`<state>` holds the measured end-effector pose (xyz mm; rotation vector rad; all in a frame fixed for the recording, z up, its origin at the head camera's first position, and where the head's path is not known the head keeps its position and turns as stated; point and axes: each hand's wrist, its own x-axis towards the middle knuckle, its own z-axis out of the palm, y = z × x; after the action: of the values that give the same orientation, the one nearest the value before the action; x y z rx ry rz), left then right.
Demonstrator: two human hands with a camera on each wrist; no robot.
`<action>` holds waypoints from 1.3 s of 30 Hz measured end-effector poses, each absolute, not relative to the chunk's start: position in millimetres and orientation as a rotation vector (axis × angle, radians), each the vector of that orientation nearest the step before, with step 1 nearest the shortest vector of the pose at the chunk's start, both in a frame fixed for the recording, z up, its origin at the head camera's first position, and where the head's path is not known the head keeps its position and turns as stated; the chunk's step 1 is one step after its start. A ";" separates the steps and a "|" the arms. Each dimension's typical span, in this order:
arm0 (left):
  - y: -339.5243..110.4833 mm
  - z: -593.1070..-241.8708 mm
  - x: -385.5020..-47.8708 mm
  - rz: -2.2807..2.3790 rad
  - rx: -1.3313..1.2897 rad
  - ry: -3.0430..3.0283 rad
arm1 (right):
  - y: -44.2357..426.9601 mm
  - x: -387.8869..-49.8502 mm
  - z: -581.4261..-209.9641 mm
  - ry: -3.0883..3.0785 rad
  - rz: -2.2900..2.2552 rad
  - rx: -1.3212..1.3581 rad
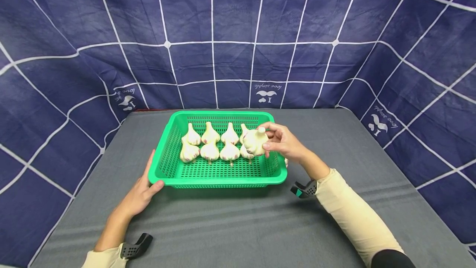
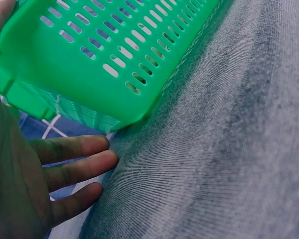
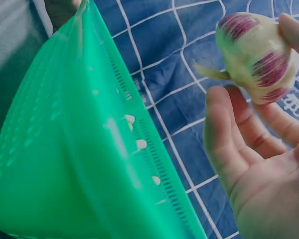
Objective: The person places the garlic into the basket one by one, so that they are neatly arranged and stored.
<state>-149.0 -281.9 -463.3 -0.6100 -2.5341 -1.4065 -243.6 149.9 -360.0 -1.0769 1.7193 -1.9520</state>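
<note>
A green plastic basket [image 1: 219, 182] stands on the table with several white garlic bulbs [image 1: 210, 151] standing in two rows inside. My right hand [image 1: 282, 140] pinches one more garlic bulb [image 1: 255, 143] between thumb and fingers, above the basket's right end. Purple streaks mark that held bulb [image 3: 259, 55] in the right wrist view. At the basket's left end, my left hand [image 1: 140, 193] touches the side, its thumb at the front corner. Three of its fingers [image 2: 82, 169] stretch out straight below the basket wall in the left wrist view.
Grey cloth [image 1: 223, 226] covers the table. A blue curtain [image 1: 238, 65] with white grid lines hangs behind and at both sides. Just beyond the basket's right end, part of another pale bulb [image 1: 286, 162] shows, mostly hidden.
</note>
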 end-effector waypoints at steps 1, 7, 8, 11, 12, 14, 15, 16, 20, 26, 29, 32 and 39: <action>-281.8 -463.1 -148.9 -1.407 -0.608 -2.536 | 149.6 -243.6 -359.1 1.721 -1.950 -1.070; -281.3 -462.6 -148.3 -1.411 -0.593 -2.547 | 146.0 -242.6 -352.6 1.713 -1.945 -0.987; -281.2 -462.7 -148.2 -1.411 -0.593 -2.547 | 145.0 -242.6 -351.5 1.718 -1.940 -0.979; -281.0 -462.6 -148.3 -1.405 -0.594 -2.544 | 141.6 -244.7 -349.7 1.738 -1.919 -0.980; -281.0 -462.4 -148.3 -1.401 -0.591 -2.545 | 140.3 -245.5 -349.3 1.742 -1.916 -0.985; -280.8 -462.2 -148.2 -1.396 -0.589 -2.548 | 137.2 -247.0 -348.5 1.742 -1.918 -0.996; -280.9 -462.1 -148.2 -1.391 -0.586 -2.550 | 135.8 -247.7 -348.3 1.732 -1.925 -0.995; -280.9 -462.0 -148.1 -1.389 -0.584 -2.552 | 134.4 -248.3 -348.0 1.721 -1.934 -0.994; -281.1 -461.8 -148.2 -1.393 -0.589 -2.552 | 128.4 -250.9 -346.3 1.673 -1.966 -0.979; -281.5 -461.6 -147.7 -1.399 -0.606 -2.533 | 118.8 -255.5 -342.4 1.708 -1.924 -0.984; -281.7 -461.6 -147.7 -1.402 -0.611 -2.527 | 113.6 -257.5 -340.2 1.780 -1.886 -0.989; -281.9 -461.9 -147.9 -1.400 -0.615 -2.523 | 108.3 -259.4 -337.9 1.859 -1.846 -0.985; -282.5 -463.4 -148.3 -1.397 -0.615 -2.527 | 95.3 -264.1 -332.8 1.895 -1.819 -0.928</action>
<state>-148.3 -282.5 -463.4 -0.6145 -2.5269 -1.3972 -264.1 95.3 -332.8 -0.9282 1.8948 -1.8186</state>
